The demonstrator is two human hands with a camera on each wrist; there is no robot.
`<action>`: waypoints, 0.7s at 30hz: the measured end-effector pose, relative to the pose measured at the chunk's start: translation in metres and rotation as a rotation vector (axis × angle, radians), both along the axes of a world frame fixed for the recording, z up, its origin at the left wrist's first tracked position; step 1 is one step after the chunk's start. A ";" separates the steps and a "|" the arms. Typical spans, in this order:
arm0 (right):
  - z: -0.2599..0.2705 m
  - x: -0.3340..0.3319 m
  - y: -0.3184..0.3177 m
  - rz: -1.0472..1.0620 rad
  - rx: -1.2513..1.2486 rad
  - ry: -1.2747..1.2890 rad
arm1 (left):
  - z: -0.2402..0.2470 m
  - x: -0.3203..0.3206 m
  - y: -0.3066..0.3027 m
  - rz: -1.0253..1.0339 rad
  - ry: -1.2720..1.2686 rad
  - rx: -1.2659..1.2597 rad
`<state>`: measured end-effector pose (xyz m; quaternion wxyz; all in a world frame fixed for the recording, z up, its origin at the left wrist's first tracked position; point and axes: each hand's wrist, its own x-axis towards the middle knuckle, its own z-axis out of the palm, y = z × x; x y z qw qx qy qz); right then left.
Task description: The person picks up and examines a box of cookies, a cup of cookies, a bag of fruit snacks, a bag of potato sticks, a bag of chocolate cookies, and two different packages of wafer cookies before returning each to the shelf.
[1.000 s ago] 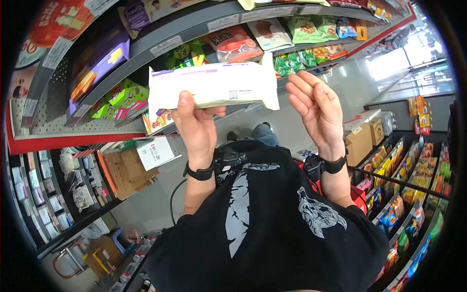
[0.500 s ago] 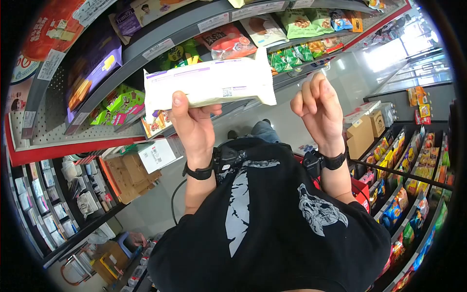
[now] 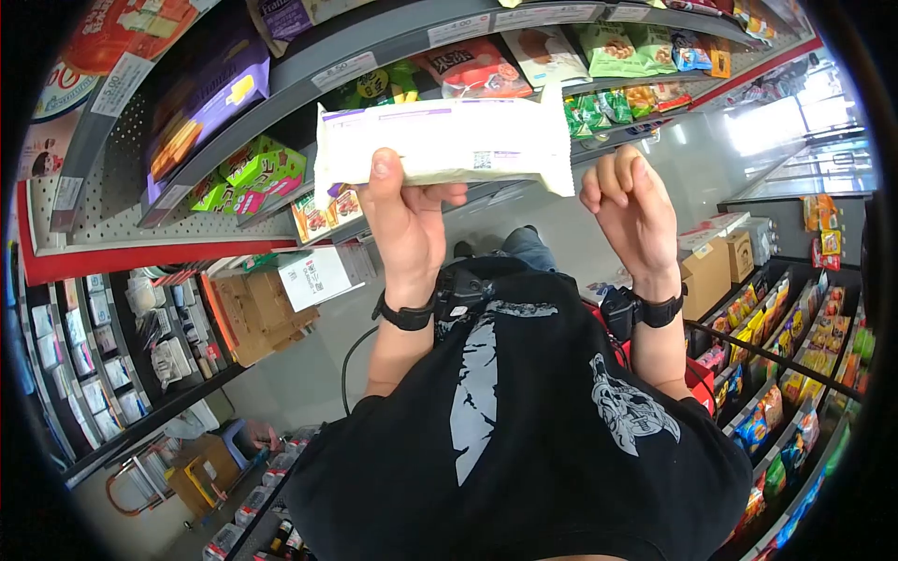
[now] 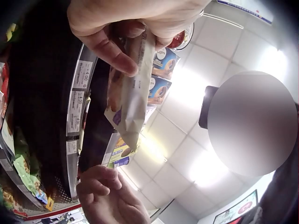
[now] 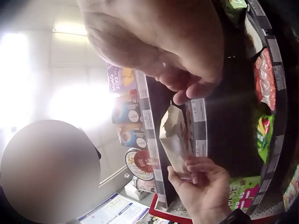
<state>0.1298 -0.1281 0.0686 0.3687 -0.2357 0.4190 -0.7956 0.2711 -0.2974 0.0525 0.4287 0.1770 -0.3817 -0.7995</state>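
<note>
A long white snack pack [image 3: 440, 142] with a purple stripe and crimped ends lies crosswise before my chest. My left hand [image 3: 407, 229] holds it near its left part, the thumb on the near printed face and the fingers behind. Seen edge-on in the left wrist view, the pack [image 4: 134, 95] has a brown food picture on its other face. Just beyond the pack's right end is my raised right hand [image 3: 638, 220], its fingers loosely curled around nothing. In the right wrist view the pack [image 5: 174, 135] points up toward that hand [image 5: 163, 42].
A curved grey shelf [image 3: 393, 58] with price labels runs behind the pack, bearing purple packs [image 3: 220, 103], green boxes [image 3: 262, 168] and a red bag [image 3: 477, 67]. Snack racks [image 3: 786, 327] stand to my right beside cardboard boxes [image 3: 706, 276]. Another flattened carton [image 3: 267, 318] is lower left.
My right hand's fingers, straighter one second ago, have curled inward. My left hand keeps its hold on the pack. The view has shifted slightly.
</note>
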 end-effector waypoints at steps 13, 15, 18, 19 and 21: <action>0.007 0.010 -0.022 -0.267 0.249 -0.001 | -0.001 -0.003 -0.003 -0.033 -0.002 -0.009; -0.001 -0.001 -0.011 -0.137 0.215 0.013 | -0.003 0.000 -0.010 -0.082 -0.071 -0.053; -0.012 -0.013 0.001 0.035 0.161 0.034 | 0.000 -0.002 -0.013 -0.103 -0.150 -0.077; -0.012 -0.014 0.001 0.017 0.181 0.038 | 0.002 -0.004 -0.013 -0.078 -0.158 -0.059; -0.008 -0.013 -0.003 -0.035 0.192 0.009 | 0.002 -0.007 -0.011 -0.102 -0.101 0.078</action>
